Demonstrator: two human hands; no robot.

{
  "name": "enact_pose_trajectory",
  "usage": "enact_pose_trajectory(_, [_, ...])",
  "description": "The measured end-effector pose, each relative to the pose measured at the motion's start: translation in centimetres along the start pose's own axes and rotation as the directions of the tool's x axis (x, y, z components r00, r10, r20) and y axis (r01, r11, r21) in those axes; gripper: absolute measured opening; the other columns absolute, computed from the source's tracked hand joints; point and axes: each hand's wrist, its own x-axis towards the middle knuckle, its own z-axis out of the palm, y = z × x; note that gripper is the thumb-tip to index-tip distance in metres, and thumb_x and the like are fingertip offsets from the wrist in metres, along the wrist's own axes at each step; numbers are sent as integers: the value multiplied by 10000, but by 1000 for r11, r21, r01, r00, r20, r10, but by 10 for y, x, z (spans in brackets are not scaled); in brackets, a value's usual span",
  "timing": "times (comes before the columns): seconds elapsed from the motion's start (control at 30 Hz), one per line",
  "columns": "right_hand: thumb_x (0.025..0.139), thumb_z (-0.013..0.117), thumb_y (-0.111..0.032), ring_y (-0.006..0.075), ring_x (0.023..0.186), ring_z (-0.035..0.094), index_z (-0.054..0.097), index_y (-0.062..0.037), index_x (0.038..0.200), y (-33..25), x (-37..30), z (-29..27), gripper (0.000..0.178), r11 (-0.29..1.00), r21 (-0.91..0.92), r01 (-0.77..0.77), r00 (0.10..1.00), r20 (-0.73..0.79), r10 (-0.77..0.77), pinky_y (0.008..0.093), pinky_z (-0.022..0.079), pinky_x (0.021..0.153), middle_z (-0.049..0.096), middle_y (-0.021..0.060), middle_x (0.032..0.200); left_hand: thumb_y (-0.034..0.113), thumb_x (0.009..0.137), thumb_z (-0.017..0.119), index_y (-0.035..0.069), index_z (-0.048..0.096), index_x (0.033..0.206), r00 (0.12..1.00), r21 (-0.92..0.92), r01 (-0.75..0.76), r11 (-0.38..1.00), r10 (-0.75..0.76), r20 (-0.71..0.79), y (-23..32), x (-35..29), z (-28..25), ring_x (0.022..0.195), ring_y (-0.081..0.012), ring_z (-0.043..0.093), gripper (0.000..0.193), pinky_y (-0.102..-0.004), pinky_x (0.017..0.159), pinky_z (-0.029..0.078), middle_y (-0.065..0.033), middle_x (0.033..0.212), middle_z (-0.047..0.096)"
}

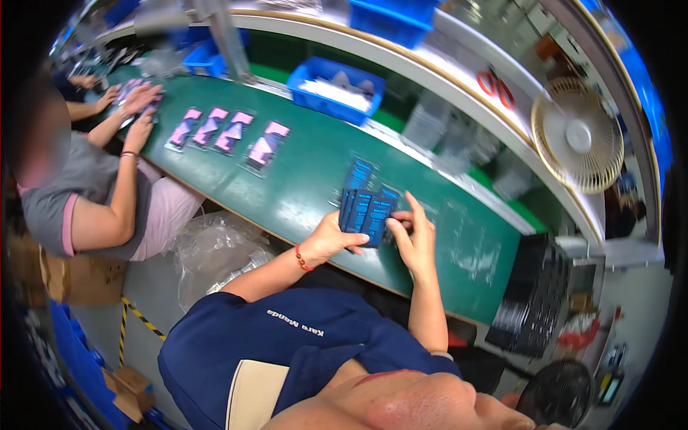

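Observation:
My left hand (328, 240) is closed around a fanned stack of flat dark cards (370, 218) with light blue print, its thumb across their lower edge. At the stack's right side is my right hand (417, 240), index finger stretched out and thumb beside the cards' edge; whether it touches them is hard to tell. Just beyond the stack, another dark blue-printed piece (360, 172) lies on the green table in a clear sleeve. Part of a further blue-printed piece shows between the stack and my right fingers.
Several pink-and-dark packets (266, 147) lie in a row on the green table (308, 208). A blue bin (337, 89) stands behind. Clear sleeves (469, 254) lie to the right, near a black crate (529, 294). A fan (577, 135) and red scissors (494, 87) are above. Co-workers sit left.

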Motion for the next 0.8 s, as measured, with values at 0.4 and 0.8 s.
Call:
enact_pose_trajectory(0.4, [702, 762, -220, 231, 756, 552, 611, -127, 1136, 37, 10, -60, 469, 845, -523, -112, 982, 71, 174, 369, 351, 807, 589, 47, 698, 54, 904, 561, 36, 462, 1284, 956, -216, 189, 958, -130, 263, -15, 4, 14, 1137, -239, 563, 393, -389, 912, 510, -128, 1235, 559])
enact_pose_trajectory(0.8, [769, 692, -27, 70, 623, 522, 346, -59, 1379, 29, -8, -47, 702, 940, 281, -196, 980, 32, 195, 232, 416, 555, 575, 28, 682, 47, 865, 632, 53, 395, 1338, 971, -2, 164, 986, -162, 176, -10, 13, 40, 992, -204, 626, 529, -337, 795, 570, -95, 1114, 613])
